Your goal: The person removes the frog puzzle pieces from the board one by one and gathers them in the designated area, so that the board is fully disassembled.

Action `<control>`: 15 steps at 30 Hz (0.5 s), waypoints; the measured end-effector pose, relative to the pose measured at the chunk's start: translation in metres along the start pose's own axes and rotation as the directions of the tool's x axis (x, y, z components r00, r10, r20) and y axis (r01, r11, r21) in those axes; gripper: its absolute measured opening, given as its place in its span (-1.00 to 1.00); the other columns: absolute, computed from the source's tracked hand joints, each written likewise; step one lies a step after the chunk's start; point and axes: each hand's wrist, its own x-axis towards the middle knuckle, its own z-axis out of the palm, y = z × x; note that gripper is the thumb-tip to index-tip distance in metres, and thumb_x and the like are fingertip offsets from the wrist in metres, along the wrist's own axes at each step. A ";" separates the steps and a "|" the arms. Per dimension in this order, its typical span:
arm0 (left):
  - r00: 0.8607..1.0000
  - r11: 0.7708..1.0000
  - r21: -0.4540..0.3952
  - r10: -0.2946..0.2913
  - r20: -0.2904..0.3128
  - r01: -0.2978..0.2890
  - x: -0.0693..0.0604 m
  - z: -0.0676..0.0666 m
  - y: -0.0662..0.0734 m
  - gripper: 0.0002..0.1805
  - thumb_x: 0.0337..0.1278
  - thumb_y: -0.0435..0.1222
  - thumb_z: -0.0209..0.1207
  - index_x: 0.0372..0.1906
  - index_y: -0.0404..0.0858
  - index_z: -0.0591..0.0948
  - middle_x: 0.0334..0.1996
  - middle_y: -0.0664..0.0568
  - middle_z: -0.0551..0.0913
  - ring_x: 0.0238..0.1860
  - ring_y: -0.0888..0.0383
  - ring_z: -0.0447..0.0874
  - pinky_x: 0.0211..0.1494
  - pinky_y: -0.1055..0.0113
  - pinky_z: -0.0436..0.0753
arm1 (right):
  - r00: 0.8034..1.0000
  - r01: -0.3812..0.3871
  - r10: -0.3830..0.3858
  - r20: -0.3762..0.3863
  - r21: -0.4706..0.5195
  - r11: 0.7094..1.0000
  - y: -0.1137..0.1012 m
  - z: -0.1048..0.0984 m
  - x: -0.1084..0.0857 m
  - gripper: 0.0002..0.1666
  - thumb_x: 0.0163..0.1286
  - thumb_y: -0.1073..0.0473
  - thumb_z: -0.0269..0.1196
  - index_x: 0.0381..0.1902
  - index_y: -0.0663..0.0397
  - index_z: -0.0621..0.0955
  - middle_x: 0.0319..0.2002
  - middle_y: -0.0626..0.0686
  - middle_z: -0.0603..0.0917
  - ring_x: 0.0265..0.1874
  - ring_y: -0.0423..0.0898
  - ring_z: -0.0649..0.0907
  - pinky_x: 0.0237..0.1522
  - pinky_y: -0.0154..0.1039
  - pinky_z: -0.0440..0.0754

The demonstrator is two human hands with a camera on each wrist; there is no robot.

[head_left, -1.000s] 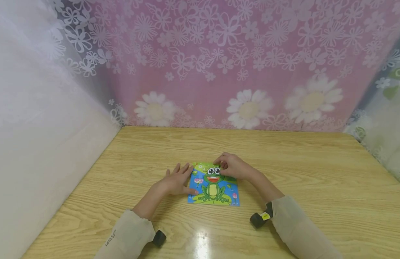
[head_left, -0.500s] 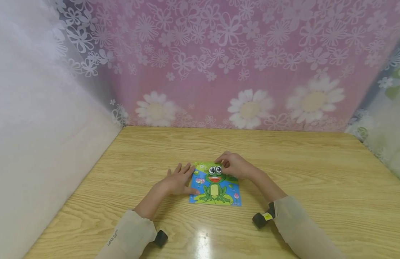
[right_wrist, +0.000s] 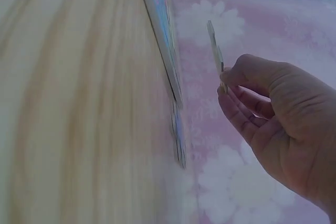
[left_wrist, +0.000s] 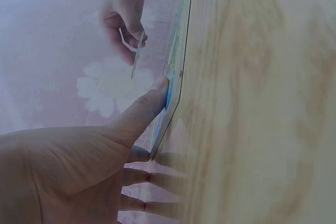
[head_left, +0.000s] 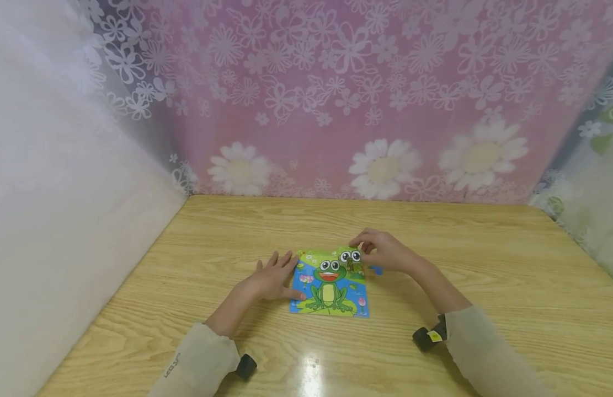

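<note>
A square frog picture board (head_left: 328, 295) lies flat on the wooden table. The left hand (head_left: 272, 282) is spread at its left side, thumb resting on the board's edge, seen also in the left wrist view, where the left hand (left_wrist: 79, 161) has straight fingers. Over the board's upper right corner, the right hand (head_left: 388, 252) pinches a thin piece with frog eyes (head_left: 350, 257). In the right wrist view, thumb and fingertips of the right hand (right_wrist: 283, 114) grip the thin piece (right_wrist: 216, 48) by one end, clear of the board (right_wrist: 160, 30).
Blue loose pieces (head_left: 377, 270) lie on the table just right of the board, partly under the right hand; they show edge-on in the right wrist view as a small stack (right_wrist: 179, 135). A floral curtain (head_left: 306, 110) hangs behind the table, and white cloth (head_left: 78, 182) at the left.
The right hand has moved right and lifted the eyes piece off the frog's head. A second pair of eyes and blue pieces now show. The left hand has barely moved.
</note>
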 end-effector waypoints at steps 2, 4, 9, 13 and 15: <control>1.000 1.000 -0.005 -0.002 -0.002 0.002 0.000 0.001 0.000 0.07 -0.06 0.23 0.16 0.45 -0.21 -0.02 0.43 -0.10 -0.14 0.37 -0.20 -0.31 0.22 -0.28 -0.22 | 1.000 0.000 0.000 -0.015 -0.004 1.000 0.004 -0.005 -0.006 -0.65 0.17 0.40 0.17 -0.05 0.19 0.59 -0.16 0.03 0.55 -0.31 -0.14 0.57 -0.30 -0.29 0.56; 1.000 1.000 -0.007 -0.004 -0.004 0.003 0.001 0.001 -0.001 0.07 -0.07 0.23 0.16 0.45 -0.20 -0.03 0.43 -0.10 -0.14 0.37 -0.20 -0.31 0.22 -0.29 -0.22 | 1.000 -0.003 0.003 -0.026 0.002 1.000 0.008 -0.009 -0.013 -0.65 0.17 0.42 0.16 -0.05 0.21 0.59 -0.17 0.04 0.55 -0.32 -0.13 0.57 -0.30 -0.27 0.56; 1.000 1.000 0.004 0.002 -0.006 -0.002 0.003 0.003 -0.003 0.08 -0.07 0.24 0.15 0.45 -0.21 -0.03 0.42 -0.11 -0.14 0.37 -0.21 -0.31 0.21 -0.30 -0.21 | 0.998 -0.020 0.020 -0.058 -0.001 1.000 0.016 -0.021 -0.028 -0.67 0.17 0.47 0.17 -0.08 0.25 0.59 -0.19 0.07 0.55 -0.32 -0.09 0.58 -0.27 -0.21 0.57; 1.000 1.000 0.010 0.007 -0.005 -0.007 0.003 0.003 -0.003 0.08 -0.07 0.24 0.15 0.44 -0.22 -0.03 0.42 -0.12 -0.14 0.37 -0.21 -0.31 0.21 -0.30 -0.21 | 0.997 -0.041 0.039 -0.070 -0.021 0.999 0.023 -0.028 -0.040 -0.68 0.17 0.47 0.19 -0.09 0.25 0.60 -0.18 0.08 0.56 -0.31 -0.07 0.59 -0.26 -0.19 0.58; 1.000 1.000 0.010 0.008 -0.005 -0.008 0.003 0.003 -0.003 0.08 -0.06 0.24 0.15 0.44 -0.23 -0.03 0.42 -0.12 -0.14 0.37 -0.22 -0.31 0.21 -0.30 -0.20 | 0.996 -0.047 0.045 -0.075 -0.027 0.999 0.027 -0.030 -0.046 -0.69 0.17 0.46 0.20 -0.08 0.25 0.60 -0.17 0.08 0.55 -0.31 -0.07 0.59 -0.25 -0.17 0.58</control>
